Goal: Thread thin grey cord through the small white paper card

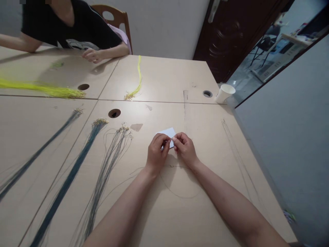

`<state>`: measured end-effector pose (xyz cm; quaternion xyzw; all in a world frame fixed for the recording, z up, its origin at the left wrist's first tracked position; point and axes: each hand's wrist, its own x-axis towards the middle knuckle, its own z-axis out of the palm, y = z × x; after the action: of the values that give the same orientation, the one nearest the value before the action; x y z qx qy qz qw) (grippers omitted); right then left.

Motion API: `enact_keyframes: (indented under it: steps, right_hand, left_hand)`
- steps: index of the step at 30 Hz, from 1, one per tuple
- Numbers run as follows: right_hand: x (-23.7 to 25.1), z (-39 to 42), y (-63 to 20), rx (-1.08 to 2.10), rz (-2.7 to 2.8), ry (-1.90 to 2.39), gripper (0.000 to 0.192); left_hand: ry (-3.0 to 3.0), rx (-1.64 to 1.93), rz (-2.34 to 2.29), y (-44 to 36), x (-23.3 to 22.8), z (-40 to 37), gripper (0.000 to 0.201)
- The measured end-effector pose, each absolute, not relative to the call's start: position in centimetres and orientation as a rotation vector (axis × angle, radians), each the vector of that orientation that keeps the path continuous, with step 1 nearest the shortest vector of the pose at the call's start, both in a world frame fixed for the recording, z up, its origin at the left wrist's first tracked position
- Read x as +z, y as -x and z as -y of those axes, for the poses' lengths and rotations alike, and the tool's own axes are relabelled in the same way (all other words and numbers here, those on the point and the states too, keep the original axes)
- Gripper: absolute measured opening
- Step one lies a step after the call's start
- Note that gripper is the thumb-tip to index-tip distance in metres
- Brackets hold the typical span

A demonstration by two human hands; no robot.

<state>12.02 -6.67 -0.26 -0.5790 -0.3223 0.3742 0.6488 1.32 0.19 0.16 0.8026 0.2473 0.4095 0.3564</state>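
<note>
Left hand [156, 152] and right hand [184, 147] — fingertips pinched together over small white card [168, 133], near table [159, 212] centre, toward right edge. Card mostly covered by fingers. Thin cord [180, 195] looping toward near edge — ends lost under hands; grip on it unclear. Dark cord bundles [102, 175] cut off at near-left edge.

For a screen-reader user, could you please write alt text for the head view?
Both hands, left hand and right hand, pinch a thin cord together over a white card on a tan table. Blue cord bundles lie left; another person sits across.
</note>
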Motion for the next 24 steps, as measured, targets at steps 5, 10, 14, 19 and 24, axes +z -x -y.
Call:
enact_keyframes:
  steps: [5, 10, 14, 19, 24]
  right_hand:
    - [-0.33, 6.66, -12.1, 0.864, 0.727, 1.303, 0.014]
    - [-0.44, 6.69, -12.15, 0.833, 0.756, 1.324, 0.014]
    - [-0.39, 6.64, -11.98, 0.819, 0.754, 1.303, 0.015]
    - [-0.33, 6.55, -11.89, 0.838, 0.75, 1.233, 0.013]
    - [-0.4, 6.54, -11.98, 0.823, 0.756, 1.228, 0.012]
  left_hand:
    - [-2.095, 1.053, -0.627, -1.22, 0.16, -0.2, 0.005]
    - [-2.101, 1.04, -0.624, -1.21, 0.18, -0.24, 0.005]
    - [-2.05, 1.065, -0.655, -1.33, 0.29, -0.13, 0.004]
    - [-2.026, 1.095, -0.666, -1.45, 0.33, -0.04, 0.003]
    - [-2.022, 1.096, -0.674, -1.41, 0.32, -0.05, 0.002]
